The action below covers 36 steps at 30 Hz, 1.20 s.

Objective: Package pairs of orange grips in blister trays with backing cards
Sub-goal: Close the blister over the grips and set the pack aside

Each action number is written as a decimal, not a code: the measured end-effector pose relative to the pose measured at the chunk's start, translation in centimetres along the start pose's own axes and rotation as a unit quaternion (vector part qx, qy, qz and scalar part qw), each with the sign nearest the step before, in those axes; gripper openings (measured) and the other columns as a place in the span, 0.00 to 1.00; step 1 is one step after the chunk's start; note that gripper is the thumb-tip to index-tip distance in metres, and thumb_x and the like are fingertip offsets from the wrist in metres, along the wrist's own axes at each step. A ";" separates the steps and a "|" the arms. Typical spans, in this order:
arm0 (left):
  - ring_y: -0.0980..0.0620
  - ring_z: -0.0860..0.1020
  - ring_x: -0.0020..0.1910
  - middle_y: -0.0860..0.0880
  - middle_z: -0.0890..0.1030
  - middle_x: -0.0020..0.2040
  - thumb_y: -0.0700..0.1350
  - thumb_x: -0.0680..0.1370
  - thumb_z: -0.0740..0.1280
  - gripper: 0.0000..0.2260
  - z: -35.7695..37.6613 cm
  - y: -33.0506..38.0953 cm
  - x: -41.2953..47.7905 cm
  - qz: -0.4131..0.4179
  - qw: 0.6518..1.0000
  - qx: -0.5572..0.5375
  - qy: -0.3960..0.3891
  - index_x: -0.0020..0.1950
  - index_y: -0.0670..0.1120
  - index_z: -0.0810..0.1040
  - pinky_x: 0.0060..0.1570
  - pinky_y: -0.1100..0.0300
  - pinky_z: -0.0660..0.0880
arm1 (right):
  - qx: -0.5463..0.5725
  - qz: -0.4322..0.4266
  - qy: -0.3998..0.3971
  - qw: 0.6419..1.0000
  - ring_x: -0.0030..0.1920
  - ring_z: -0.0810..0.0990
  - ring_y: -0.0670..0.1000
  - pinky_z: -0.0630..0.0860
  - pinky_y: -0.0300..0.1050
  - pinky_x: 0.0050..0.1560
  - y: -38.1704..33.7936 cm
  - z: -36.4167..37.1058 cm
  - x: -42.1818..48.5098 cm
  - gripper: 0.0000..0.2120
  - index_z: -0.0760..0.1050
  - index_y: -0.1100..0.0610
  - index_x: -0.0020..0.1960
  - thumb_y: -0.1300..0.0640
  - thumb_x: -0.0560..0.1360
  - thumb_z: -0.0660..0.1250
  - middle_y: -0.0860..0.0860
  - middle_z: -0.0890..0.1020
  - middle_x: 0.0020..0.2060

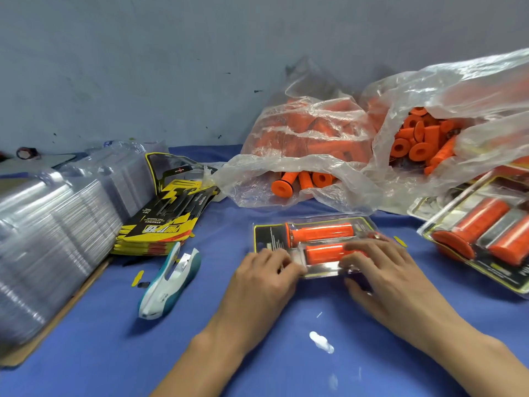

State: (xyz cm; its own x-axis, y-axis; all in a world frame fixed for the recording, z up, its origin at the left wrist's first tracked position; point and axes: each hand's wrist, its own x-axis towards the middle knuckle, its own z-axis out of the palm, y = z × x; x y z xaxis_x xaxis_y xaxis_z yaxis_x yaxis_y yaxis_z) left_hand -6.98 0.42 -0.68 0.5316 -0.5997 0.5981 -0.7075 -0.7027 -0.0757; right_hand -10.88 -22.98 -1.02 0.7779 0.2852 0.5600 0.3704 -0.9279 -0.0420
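Both hands on the tray (315,247), which lies flat on the blue cloth (257,353) with two grips (322,233) inside and a card (264,234) showing at its left end. Left hand (263,279) rests on the tray's near-left corner, fingers fairly straight, pressing down rather than wrapping anything. Right hand (380,267) lies flat with fingers spread over the near grip and the tray's right half, thumb at the near edge. Looks like the closing or seating step; whether the tray is already snapped shut can't be told, the plastic glares.

Around the hands: stapler (169,279) just left of the left hand, card stack (160,227) beyond it, empty tray stacks (57,224) far left. Two bags (329,156) of loose grips beyond both hands. Finished packs (481,239) right of the right hand.

Risks, as judged:
- Uneven pressure: the left hand is on a corner only, so the far edge may spring up and a grip could roll out of its pocket.
- Card could slide off square under the pressing fingers, since its left end sticks out and nothing pins it there.
- Near grip is under the right fingers; pushing sideways may twist it out of its cavity.
- Reaching left for the stapler frees the tray corner, which may pop open.
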 end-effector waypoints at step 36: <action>0.51 0.79 0.54 0.58 0.81 0.58 0.37 0.68 0.73 0.17 0.9 -3.1 0.0 -0.003 0.993 -0.095 -0.067 0.55 0.50 0.78 0.54 0.57 0.68 | 0.092 -0.099 0.026 0.990 0.42 0.72 0.49 0.62 0.34 0.46 -1.2 0.1 -0.1 0.03 0.78 0.50 0.46 0.56 0.73 0.71 0.44 0.74 0.43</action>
State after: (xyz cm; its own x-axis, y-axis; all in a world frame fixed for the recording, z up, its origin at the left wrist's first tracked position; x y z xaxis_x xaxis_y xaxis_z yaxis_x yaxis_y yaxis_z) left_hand -4.34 2.27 -1.15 0.5847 -0.6500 0.4854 -0.7723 -0.6292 0.0876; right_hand -11.31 -21.85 -1.13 0.6549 0.4394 0.6148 0.6033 -0.7940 -0.0752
